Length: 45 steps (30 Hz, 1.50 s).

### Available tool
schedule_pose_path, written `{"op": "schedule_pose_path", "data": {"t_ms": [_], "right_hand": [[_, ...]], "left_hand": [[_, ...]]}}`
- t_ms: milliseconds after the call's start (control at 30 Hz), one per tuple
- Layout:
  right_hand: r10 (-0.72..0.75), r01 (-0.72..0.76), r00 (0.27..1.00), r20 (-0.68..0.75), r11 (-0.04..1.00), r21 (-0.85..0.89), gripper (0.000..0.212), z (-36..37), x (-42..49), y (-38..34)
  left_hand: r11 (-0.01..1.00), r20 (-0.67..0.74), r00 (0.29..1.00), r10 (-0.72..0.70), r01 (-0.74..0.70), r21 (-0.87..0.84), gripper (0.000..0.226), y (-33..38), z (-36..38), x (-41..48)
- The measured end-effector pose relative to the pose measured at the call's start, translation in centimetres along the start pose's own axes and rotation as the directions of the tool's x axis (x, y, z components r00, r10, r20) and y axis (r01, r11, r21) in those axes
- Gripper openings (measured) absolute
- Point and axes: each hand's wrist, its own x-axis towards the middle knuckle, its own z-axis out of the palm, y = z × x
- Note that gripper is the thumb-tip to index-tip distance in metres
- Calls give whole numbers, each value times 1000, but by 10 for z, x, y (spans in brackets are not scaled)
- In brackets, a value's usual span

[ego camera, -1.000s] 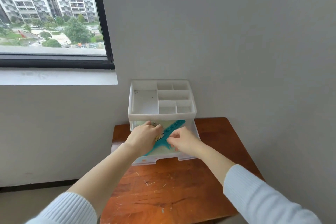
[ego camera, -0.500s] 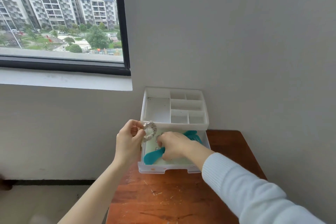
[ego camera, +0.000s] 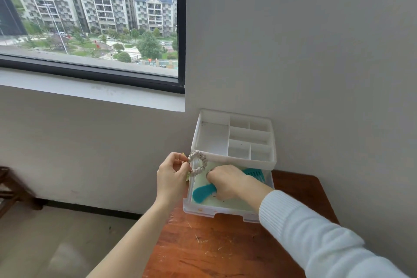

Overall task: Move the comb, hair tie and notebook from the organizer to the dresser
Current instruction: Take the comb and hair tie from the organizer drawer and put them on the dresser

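A white plastic organizer (ego camera: 234, 158) stands at the back of the wooden dresser (ego camera: 225, 250), its clear drawer (ego camera: 216, 210) pulled out. My left hand (ego camera: 172, 175) holds a pale grey hair tie (ego camera: 199, 163) in the air at the drawer's left edge. In the drawer a teal comb (ego camera: 203, 193) lies slantwise on a pale green notebook (ego camera: 228, 204). My right hand (ego camera: 225, 181) rests over the comb's middle with its fingers curled on it. The comb's toothed end (ego camera: 253, 174) shows beyond the hand.
The organizer's top tray has several bare compartments. A wall stands right behind the dresser and to its right. A window and sill (ego camera: 90, 92) lie to the left. A dark wooden stool (ego camera: 11, 189) is on the floor at far left.
My left hand has lifted the hair tie out of the drawer and up to its left edge. My right hand has stayed on the comb. The view has shifted to the left.
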Motion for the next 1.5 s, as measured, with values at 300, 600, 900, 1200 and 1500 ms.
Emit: {"op": "schedule_pose_path", "data": {"t_ms": [300, 600, 900, 1200, 1500], "right_hand": [[-31, 40, 995, -90, 995, 96, 17, -13, -14, 2], [-20, 137, 975, -222, 840, 525, 14, -73, -38, 14], [-47, 572, 800, -598, 361, 737, 11, -128, -46, -53], [-433, 593, 763, -479, 177, 785, 7, -67, -73, -297], [-780, 566, 550, -299, 85, 820, 17, 6, -231, -619]], "left_hand": [[1000, -59, 998, -22, 21, -18, 15, 6, -6, 7], [990, -81, 994, -73, 62, -124, 15, 39, -22, 1], [967, -392, 913, -111, 8, -255, 24, 57, -108, -83], [949, -735, 620, -276, 56, -309, 20, 26, -265, -307], [952, -922, 253, -292, 166, -256, 20, 6, -427, -630]]}}
